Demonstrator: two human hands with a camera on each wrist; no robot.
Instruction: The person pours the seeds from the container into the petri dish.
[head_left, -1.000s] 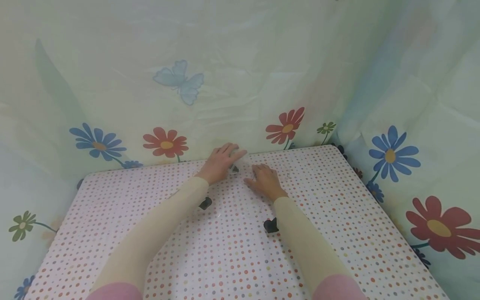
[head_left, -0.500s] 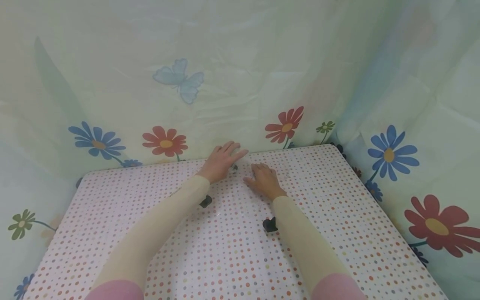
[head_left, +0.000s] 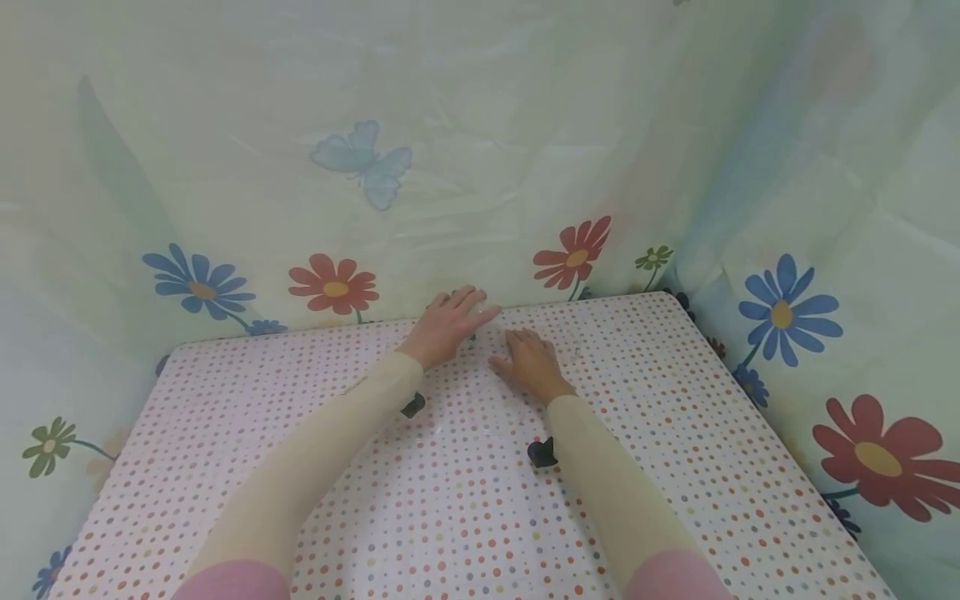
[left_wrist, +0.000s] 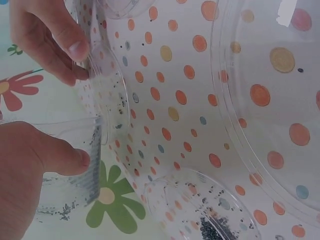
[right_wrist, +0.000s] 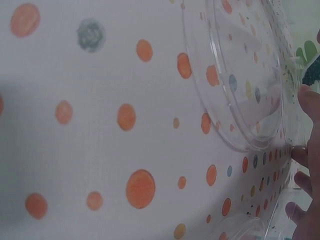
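Note:
My left hand [head_left: 442, 327] grips a clear plastic cup [left_wrist: 92, 187], tipped on its side, with its thumb [left_wrist: 75, 161] across the wall. Dark grains lie inside along the cup's wall. The cup's mouth is right at a small clear dish [left_wrist: 117, 100] scattered with a few dark grains. My right hand [head_left: 531, 364] holds that dish at its far edge, fingertips [left_wrist: 79, 50] bent at the rim. In the right wrist view, the right hand [right_wrist: 310, 150] shows only at the right border, dark grains of the cup just above its thumb.
A second small clear dish [left_wrist: 175, 195] holds a heap of dark grains. A large clear round plate [right_wrist: 245, 137] lies on the dotted tabletop [head_left: 450, 517]. Another clear rim [left_wrist: 125, 6] shows at the top of the left wrist view. A flowered curtain [head_left: 480, 208] hangs close behind the table.
My left hand has shifted very slightly to the right, and less of the dark grains shows beneath it. The right hand stays in place.

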